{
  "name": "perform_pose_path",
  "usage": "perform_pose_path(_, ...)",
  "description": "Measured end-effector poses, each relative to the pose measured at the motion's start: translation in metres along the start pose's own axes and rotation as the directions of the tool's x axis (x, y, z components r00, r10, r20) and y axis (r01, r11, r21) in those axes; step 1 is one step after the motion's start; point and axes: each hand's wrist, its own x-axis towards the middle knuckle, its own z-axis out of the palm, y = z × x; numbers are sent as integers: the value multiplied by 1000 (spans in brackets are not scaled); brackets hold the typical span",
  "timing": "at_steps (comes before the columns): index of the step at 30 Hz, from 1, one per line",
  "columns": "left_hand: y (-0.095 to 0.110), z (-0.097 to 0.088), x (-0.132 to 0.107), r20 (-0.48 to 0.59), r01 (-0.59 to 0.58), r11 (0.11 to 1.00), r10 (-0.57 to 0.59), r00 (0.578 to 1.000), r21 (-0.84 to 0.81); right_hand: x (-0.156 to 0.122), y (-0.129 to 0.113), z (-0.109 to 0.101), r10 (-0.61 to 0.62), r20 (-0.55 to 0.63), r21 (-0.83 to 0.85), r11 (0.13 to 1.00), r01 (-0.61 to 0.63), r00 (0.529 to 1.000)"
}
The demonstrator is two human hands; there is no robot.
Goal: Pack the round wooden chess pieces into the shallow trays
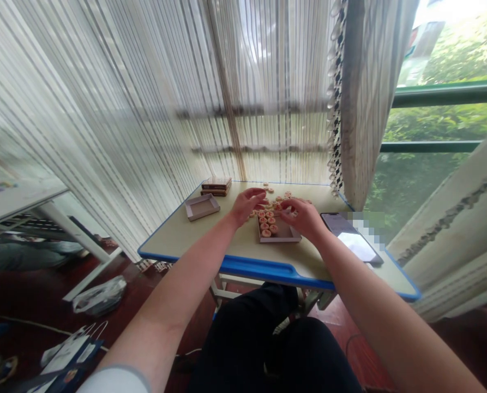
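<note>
Round wooden Chinese chess pieces with red markings (266,226) stand in two columns along the left side of a shallow open box (289,236). A loose pile of similar pieces (279,198) lies just beyond it on the table. My left hand (247,206) hovers at the pile's left edge, fingers curved and apart, with no piece visible in it. Over the box's right side is my right hand (299,214), its thumb and fingertips pinched at a red-marked chess piece (278,207). The fingers partly hide the pile.
Another shallow box (202,207) sits to the left on the blue-edged table (178,240). Behind it are stacked flat brown boxes or books (216,185). A phone (352,237) lies at the right. Striped curtains (268,136) hang beyond the far edge.
</note>
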Motion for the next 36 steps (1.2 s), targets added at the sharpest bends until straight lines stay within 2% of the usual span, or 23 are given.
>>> perform_pose_path(2, -7, -6, 1, -200, -35, 960, 93, 975, 277, -1, 4, -7, 41, 111, 9, 999, -43, 993)
perform_pose_path(3, -11, -9, 1, -244, -41, 910, 154, 957, 413, -1, 5, -10, 53, 178, 5, 998, -55, 983)
perform_pose_path(6, -21, -12, -2, -212, -41, 759, 232, 949, 649, -3, 10, -14, 64, 311, -66, 997, -45, 948)
perform_pose_path(9, -24, -9, -5, -155, -50, 666, 244, 957, 745, -5, 14, -13, 71, 332, -124, 992, -31, 941)
perform_pose_path(15, -24, -6, -4, -156, -15, 614, 225, 962, 789, -5, 20, -12, 69, 430, -70, 997, -43, 900)
perform_pose_path(21, -27, -8, -2, -160, 2, 606, 208, 965, 795, -5, 18, -12, 76, 390, -38, 997, -67, 917)
perform_pose_path(29, -29, -8, -1, -137, -30, 597, 233, 963, 802, -4, 14, -13, 54, 501, 39, 996, -85, 864)
perform_pose_path(36, -28, -8, 0, -136, -17, 603, 208, 969, 798, -4, 16, -12, 17, 503, 55, 997, -52, 864)
